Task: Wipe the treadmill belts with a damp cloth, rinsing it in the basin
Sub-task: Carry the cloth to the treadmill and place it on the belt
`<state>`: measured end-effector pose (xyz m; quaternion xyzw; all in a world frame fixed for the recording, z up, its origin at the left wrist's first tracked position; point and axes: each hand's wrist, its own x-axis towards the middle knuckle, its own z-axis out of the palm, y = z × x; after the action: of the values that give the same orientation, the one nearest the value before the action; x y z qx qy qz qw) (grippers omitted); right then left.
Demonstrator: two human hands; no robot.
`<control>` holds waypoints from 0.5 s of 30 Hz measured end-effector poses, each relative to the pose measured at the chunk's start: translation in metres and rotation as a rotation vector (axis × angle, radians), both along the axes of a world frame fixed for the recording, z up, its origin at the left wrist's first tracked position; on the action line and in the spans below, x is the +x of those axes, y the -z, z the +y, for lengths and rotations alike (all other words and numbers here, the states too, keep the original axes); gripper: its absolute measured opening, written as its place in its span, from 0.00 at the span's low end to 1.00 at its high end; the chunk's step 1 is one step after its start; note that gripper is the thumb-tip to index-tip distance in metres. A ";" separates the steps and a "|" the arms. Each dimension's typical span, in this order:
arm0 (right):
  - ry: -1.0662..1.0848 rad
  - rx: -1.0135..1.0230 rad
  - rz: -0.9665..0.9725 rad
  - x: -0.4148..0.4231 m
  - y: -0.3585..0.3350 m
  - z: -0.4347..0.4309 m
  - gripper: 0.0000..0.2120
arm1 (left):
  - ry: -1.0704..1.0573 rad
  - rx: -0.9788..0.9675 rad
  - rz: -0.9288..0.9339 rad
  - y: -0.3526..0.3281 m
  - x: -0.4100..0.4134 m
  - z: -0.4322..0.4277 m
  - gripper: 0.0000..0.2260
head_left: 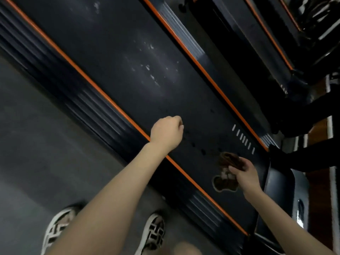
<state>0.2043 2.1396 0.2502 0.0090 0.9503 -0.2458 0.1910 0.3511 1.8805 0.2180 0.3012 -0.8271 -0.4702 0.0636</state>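
A dark treadmill belt (128, 57) runs diagonally across the view, edged by orange strips, with whitish dusty smears near its middle. My right hand (245, 174) holds a brown cloth (228, 170) that hangs down onto the belt near its rear end. My left hand (166, 132) hovers over the belt's near edge with its fingers curled into a fist, holding nothing that I can see. No basin is in view.
Ribbed side rails (95, 111) flank the belt. A second treadmill (261, 39) lies parallel at the upper right. Grey floor (36, 144) spreads at the left, where my sandalled feet (152, 232) stand. A glossy black end cover (281, 190) sits by my right wrist.
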 end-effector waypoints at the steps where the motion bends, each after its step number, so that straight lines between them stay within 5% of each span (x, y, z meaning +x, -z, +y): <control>1: -0.006 0.006 0.015 -0.016 0.018 0.011 0.21 | 0.009 -0.001 0.000 0.018 -0.018 0.009 0.11; 15: 0.139 0.006 0.290 -0.166 0.201 0.136 0.21 | 0.446 -0.224 0.095 0.194 -0.222 0.146 0.13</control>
<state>0.0380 2.2755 0.0489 0.0396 0.9657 -0.2541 0.0345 0.1294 2.0262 0.0237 0.0798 -0.9161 -0.3918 0.0299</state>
